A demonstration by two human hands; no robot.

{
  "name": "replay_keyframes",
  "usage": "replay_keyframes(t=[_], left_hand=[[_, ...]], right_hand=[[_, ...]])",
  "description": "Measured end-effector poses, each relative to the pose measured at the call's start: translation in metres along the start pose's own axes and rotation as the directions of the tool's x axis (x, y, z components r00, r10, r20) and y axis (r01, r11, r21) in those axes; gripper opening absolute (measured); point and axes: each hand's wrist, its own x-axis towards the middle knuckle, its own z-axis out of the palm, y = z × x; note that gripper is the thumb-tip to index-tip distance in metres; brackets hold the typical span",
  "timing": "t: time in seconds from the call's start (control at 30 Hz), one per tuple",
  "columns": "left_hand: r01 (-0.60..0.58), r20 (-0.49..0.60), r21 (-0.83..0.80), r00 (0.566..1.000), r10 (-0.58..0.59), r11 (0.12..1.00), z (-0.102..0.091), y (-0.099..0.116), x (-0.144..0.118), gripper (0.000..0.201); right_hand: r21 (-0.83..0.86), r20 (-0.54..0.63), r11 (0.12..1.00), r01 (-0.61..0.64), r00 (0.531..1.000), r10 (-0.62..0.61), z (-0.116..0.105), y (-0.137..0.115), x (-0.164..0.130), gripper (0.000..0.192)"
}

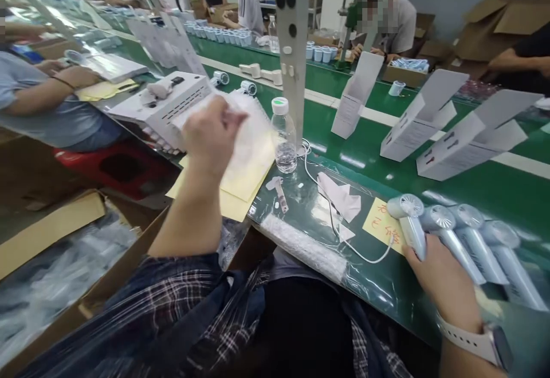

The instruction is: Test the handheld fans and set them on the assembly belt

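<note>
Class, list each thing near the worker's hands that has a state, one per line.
Left hand: raised, gripping a clear bag.
Right hand: on the nearest fan.
Fans: lying in a row.
Bottle: upright, capped.
Cartons: flaps open.

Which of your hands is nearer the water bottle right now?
Left. The left hand, raised and holding a clear plastic bag, is just left of the water bottle. The right hand is far off to the bottle's right, on a handheld fan.
</note>
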Motion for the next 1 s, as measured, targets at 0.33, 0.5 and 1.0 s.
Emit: replay_keyframes(t=[0.33,0.5,1.0], left_hand=[[-0.374,0.694,-0.576,0.246,0.676,0.727,0.101,0.171,-0.160,0.018],[-0.249,0.717,-0.626,0.190,0.671,0.739,0.109,0.155,-0.147,0.023],[0.716,0.850,-0.503,0.308,0.428,0.484,0.125,0.140,-0.124,0.043]], right_hand=[[0.143,-0.082,0.987,-0.067,0.994,0.079,0.014,0.002,-0.022,0.054],[0.325,-0.171,0.943,-0.066,0.977,0.127,0.010,-0.006,-0.038,0.063],[0.420,-0.067,0.906,0.058,0.997,-0.033,0.022,-0.064,-0.055,0.054]])
